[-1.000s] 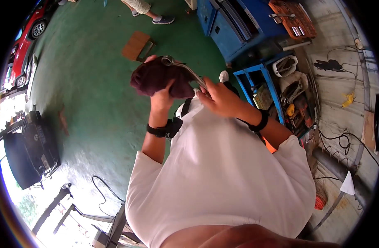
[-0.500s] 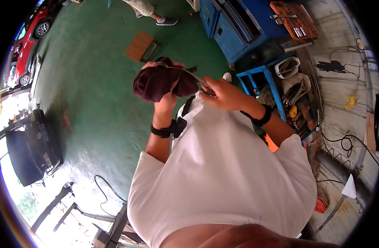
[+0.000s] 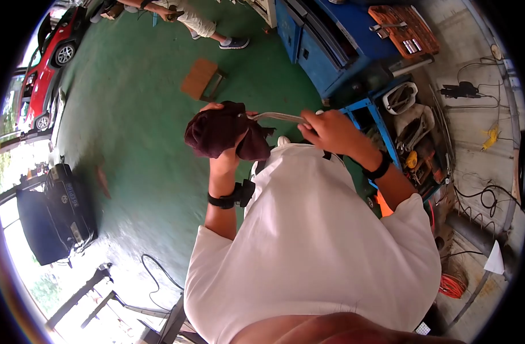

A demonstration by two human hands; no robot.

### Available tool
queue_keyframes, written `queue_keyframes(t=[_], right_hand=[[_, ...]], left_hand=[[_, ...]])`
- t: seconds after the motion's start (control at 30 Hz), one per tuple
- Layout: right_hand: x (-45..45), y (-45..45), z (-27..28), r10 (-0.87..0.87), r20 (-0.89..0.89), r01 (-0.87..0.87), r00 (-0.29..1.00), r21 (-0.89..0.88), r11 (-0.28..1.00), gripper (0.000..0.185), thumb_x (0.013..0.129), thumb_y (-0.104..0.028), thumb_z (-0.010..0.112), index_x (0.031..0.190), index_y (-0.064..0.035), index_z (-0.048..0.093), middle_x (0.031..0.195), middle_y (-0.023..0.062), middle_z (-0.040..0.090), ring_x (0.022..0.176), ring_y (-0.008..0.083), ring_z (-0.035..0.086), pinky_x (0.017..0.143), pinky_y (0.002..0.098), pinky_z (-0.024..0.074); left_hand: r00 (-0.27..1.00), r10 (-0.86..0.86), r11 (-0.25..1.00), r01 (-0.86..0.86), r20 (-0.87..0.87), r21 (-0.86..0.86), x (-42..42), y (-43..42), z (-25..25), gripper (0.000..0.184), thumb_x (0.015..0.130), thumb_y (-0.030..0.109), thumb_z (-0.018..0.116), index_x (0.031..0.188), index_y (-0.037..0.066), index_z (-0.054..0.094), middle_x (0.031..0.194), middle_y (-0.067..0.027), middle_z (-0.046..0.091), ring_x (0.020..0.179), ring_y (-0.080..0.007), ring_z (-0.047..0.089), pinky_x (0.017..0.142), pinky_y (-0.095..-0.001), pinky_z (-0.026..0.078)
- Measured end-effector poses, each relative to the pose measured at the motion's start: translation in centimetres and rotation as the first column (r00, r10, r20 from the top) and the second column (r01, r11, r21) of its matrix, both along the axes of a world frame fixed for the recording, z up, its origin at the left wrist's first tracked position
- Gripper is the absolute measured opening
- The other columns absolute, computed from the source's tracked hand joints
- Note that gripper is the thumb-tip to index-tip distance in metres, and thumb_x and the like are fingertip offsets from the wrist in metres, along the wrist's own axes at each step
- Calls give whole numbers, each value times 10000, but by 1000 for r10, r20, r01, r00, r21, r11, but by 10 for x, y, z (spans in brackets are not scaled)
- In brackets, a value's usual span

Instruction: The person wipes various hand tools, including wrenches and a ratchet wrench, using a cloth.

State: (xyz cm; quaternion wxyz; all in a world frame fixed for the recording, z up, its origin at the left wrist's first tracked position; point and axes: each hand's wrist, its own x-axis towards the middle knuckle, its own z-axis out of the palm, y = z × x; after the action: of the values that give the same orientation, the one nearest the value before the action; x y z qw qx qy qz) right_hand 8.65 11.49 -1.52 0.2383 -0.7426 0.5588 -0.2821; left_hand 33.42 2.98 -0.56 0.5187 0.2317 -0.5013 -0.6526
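A dark maroon cloth [image 3: 216, 132] is bunched up in my left hand [image 3: 227, 159], whose fingers are closed around it and show partly at its top edge. Out of the cloth's right side runs a slim, bent metal tool that looks like a wrench [image 3: 279, 117]. My right hand [image 3: 334, 132] grips the free end of this wrench with the fingers curled. The wrench's other end is hidden by the cloth and my left hand. Both hands are in front of my body, above the green floor.
Ahead stands a small wooden stool [image 3: 201, 78]. A blue cabinet [image 3: 325, 51] carries an orange socket tray [image 3: 404, 31]; beside it is a blue rack [image 3: 382, 129] with tools. Another person's legs [image 3: 208, 28] are at the top. A red car [image 3: 44, 74] stands far left.
My right hand has moved right, away from the cloth, and more of the wrench shows between the hands. The other person's arm and hand have come into view at the top.
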Motion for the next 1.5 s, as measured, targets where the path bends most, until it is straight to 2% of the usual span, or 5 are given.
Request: queue_keyframes(t=[0.17, 0.37, 0.53, 1.27, 1.5], right_hand=[[-27, -8, 23, -34, -280, -7, 959, -142, 990, 166, 861, -137, 678, 841, -69, 528, 573, 85, 580, 497, 304, 596, 474, 403, 462], [-43, -4, 8, 32, -193, -51, 981, -93, 994, 131, 871, -148, 641, 872, -72, 534, 528, 96, 543, 476, 311, 577, 469, 415, 458], [-65, -3, -14, 31, -279, -68, 960, -124, 990, 131, 841, -118, 673, 880, -55, 566, 563, 91, 563, 517, 301, 601, 489, 393, 463], [-27, -19, 23, 3, -689, -169, 725, -174, 970, 110, 720, -105, 670, 647, -120, 590, 493, 81, 548, 475, 239, 608, 455, 347, 432], [-11, -40, 19, -64, -210, 41, 976, -111, 993, 170, 768, -214, 734, 733, -82, 632, 568, 137, 587, 569, 351, 625, 518, 427, 482]], left_hand=[[997, -70, 996, 71, -18, 59, -1, -4, -5, 591, 802, -1, 719, 1286, 74, 387, 1076, -180, 638, 1012, -303, 659, 920, -427, 532], [898, 209, 753, 105, 387, -650, 2, -26, -1, 510, 774, 101, 787, 1184, 41, 488, 1101, -122, 607, 1013, -242, 641, 918, -366, 505], [913, -154, 893, 293, 378, -343, -5, -16, 9, 457, 694, 136, 840, 1071, 35, 603, 1129, -76, 550, 1024, -205, 588, 912, -336, 473], [554, -85, 847, 478, 828, -232, -15, 3, -29, 425, 750, 28, 776, 1128, 76, 587, 1000, -144, 697, 930, -344, 695, 788, -390, 560], [973, -223, 960, 209, -56, -188, 17, -11, -45, 548, 885, 208, 739, 1314, 17, 457, 1216, -123, 619, 1075, -225, 628, 952, -368, 498]])
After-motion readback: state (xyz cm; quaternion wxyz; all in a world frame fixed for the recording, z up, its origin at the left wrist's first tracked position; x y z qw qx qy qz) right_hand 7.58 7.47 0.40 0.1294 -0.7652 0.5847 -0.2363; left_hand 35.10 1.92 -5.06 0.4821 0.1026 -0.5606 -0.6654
